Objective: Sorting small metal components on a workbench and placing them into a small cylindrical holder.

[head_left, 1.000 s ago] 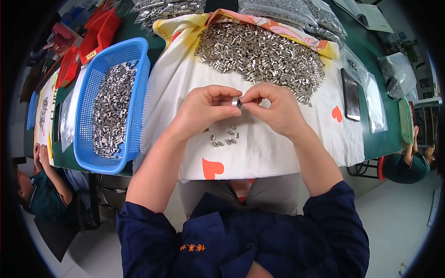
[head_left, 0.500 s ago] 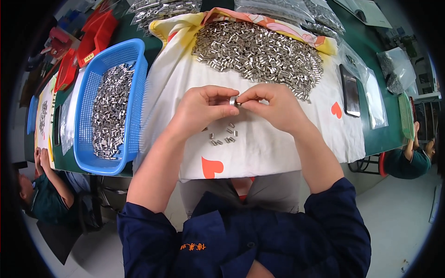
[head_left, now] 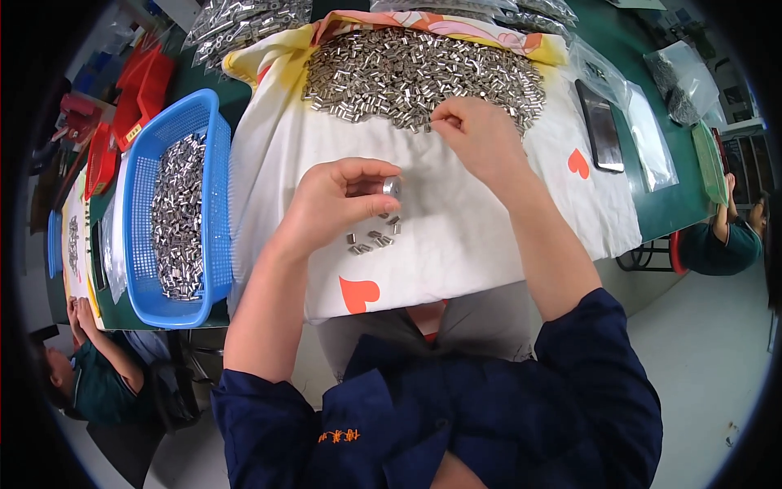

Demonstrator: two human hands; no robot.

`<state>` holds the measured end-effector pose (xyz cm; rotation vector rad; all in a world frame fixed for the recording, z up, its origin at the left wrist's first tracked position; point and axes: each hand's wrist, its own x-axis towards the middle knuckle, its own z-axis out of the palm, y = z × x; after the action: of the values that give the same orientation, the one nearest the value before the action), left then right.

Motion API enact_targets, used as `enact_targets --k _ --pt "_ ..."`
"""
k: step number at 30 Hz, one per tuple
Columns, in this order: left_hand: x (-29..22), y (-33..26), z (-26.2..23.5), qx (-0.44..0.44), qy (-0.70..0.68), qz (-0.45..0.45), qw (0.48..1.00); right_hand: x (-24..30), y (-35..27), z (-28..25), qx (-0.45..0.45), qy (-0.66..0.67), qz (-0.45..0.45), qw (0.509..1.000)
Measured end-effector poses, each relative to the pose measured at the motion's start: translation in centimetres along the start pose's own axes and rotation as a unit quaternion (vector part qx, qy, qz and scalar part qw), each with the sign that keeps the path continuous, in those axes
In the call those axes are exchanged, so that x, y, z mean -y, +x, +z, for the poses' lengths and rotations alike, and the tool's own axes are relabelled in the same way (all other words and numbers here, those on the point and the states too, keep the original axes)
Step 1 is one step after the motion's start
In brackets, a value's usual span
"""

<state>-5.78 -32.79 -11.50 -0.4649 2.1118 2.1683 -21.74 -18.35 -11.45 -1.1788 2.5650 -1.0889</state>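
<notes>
Between its thumb and fingers, my left hand (head_left: 330,200) grips a short round metal piece (head_left: 393,188), its flat silvery face turned to the right. My right hand (head_left: 476,134) is at the near edge of a broad pile of small metal cylinders (head_left: 415,73), thumb and forefinger pinched together. Whether a cylinder is in that pinch I cannot make out. Below my left hand, several loose cylinders (head_left: 379,239) lie on a white cloth (head_left: 456,236) with red hearts. The cloth's far edge is bunched up behind the pile.
A blue plastic basket (head_left: 216,196) full of similar cylinders stands at the left. Red bins (head_left: 142,98) are beyond it. To the right lie a phone (head_left: 599,126) and clear plastic bags (head_left: 652,147). Filled bags (head_left: 252,28) line the back. Other people sit at both sides.
My right hand has left the metal piece and moved away to the pile. My left hand keeps hold of the piece, now slightly lower and further left. The whole view has shifted a little.
</notes>
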Motion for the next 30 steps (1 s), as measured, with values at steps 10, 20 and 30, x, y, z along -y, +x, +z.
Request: enact_targets --k 10,20,30 --pt "-0.1 0.0 0.2 -0.011 -0.014 0.008 1.0 0.0 -0.4 1.1 0.018 -0.126 -0.088 0.988" --pt "0.1 -0.1 -0.4 -0.03 -0.058 0.02 0.998 2.4 -0.8 0.1 0.078 0.189 0.017 0.979" --pt "0.1 0.3 -0.6 -0.038 -0.118 0.057 0.991 3.8 -2.0 0.4 0.147 0.261 -0.019 0.954"
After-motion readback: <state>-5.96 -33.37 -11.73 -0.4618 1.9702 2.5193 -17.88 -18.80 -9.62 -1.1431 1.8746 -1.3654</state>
